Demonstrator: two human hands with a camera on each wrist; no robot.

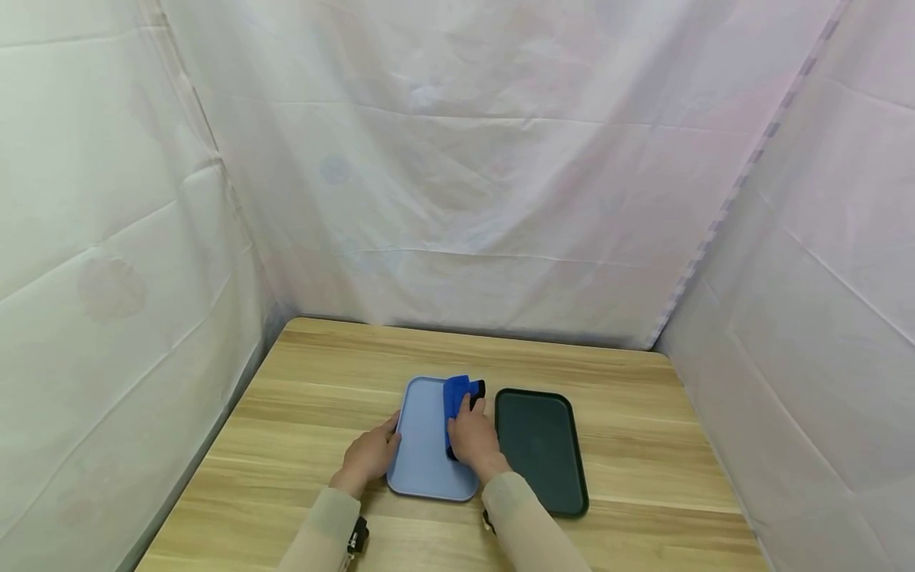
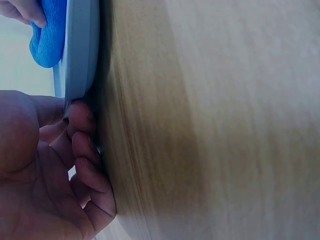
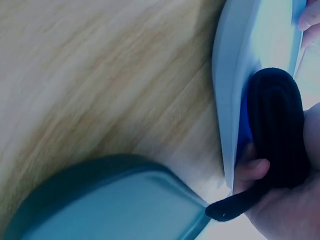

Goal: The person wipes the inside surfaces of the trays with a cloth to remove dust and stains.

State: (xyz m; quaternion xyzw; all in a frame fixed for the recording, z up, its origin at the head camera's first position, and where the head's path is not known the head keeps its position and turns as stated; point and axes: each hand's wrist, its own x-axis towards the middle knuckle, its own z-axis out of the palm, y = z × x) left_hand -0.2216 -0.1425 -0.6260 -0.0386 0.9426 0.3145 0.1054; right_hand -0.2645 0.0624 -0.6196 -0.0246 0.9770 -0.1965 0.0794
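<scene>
A light blue tray (image 1: 423, 465) lies on the wooden table in front of me. My left hand (image 1: 370, 454) pinches its left edge, the thumb at the rim and the fingertips curled under it in the left wrist view. On the right half of that tray my right hand (image 1: 474, 437) holds a folded blue cloth (image 1: 455, 391) with black edging. From the right wrist, the cloth's black edge (image 3: 277, 125) shows as a thick fold, with fingers curled around it. Part of the cloth is hidden beneath the hand.
A dark green tray (image 1: 539, 449) lies just right of the light blue one, near my right forearm. The wooden table (image 1: 314, 389) extends around both trays. Pale curtains (image 1: 457, 183) hang behind the table and along both sides.
</scene>
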